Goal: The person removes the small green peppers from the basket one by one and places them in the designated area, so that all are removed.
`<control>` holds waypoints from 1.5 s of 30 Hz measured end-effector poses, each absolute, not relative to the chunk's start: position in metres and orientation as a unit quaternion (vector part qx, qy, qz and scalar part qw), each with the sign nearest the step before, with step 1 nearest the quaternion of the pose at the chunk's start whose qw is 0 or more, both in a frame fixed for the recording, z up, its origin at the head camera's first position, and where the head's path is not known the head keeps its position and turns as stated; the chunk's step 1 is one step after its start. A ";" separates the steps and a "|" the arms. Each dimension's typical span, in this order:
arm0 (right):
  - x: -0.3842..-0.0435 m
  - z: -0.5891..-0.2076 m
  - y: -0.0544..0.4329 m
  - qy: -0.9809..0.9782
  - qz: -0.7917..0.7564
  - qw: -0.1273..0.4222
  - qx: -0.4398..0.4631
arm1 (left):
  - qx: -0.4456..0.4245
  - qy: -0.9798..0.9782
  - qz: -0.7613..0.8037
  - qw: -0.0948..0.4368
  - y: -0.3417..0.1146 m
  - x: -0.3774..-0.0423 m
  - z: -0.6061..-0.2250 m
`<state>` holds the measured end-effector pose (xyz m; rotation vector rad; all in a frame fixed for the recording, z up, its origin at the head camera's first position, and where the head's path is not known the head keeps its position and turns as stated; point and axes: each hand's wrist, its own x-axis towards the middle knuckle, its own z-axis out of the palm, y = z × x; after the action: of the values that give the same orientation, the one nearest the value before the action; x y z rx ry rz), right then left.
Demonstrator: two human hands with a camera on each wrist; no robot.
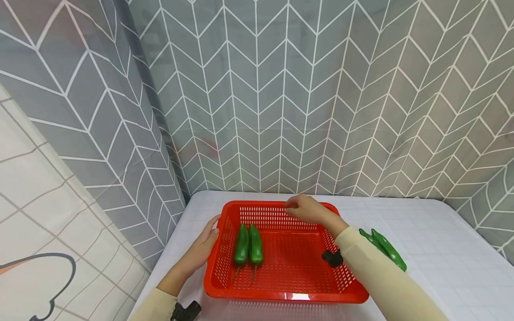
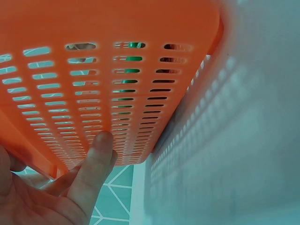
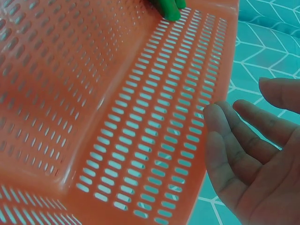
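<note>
A red plastic basket (image 1: 297, 263) with slotted walls stands on the white-covered table. Inside, along its left side, two long green peppers (image 1: 242, 247) lie side by side. My left hand (image 1: 199, 249) rests at the left rim, its fairly straight fingers (image 2: 91, 173) touching the outer slotted wall in the left wrist view. Over the far right part of the basket hovers my right hand (image 1: 307, 208); its fingers (image 3: 229, 140) are loosely bent, with nothing between them, near the far rim in the right wrist view.
More green peppers (image 1: 388, 249) lie on the table right of the basket, partly behind my right sleeve (image 1: 381, 276). A grey curtain with white zigzag lines (image 1: 273, 111) hangs behind the table (image 1: 449, 249). White tiled surface (image 1: 52, 200) shows at the left.
</note>
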<state>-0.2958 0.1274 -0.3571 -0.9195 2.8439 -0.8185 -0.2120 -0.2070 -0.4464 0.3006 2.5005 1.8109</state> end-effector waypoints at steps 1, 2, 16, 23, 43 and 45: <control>-0.296 -0.357 0.126 0.918 -0.264 0.022 -0.294 | 0.098 0.805 0.585 0.020 -0.207 -0.212 -0.446; -0.295 -0.357 0.124 0.918 -0.264 0.022 -0.294 | 0.098 0.804 0.586 0.020 -0.207 -0.212 -0.446; -0.293 -0.365 0.102 0.923 -0.266 0.061 -0.272 | 0.093 0.806 0.585 0.022 -0.207 -0.210 -0.445; -0.291 -0.369 0.093 0.921 -0.263 0.068 -0.279 | 0.095 0.805 0.585 0.021 -0.207 -0.209 -0.445; -0.290 -0.383 0.067 0.922 -0.266 0.095 -0.266 | 0.106 0.801 0.589 0.023 -0.207 -0.211 -0.446; -0.290 -0.385 0.063 0.923 -0.264 0.104 -0.260 | 0.105 0.802 0.587 0.022 -0.207 -0.211 -0.446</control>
<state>-0.2900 0.0633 -0.3847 -0.7664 2.7217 -0.7796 -0.2113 -0.2068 -0.4458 0.3244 2.4852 1.8189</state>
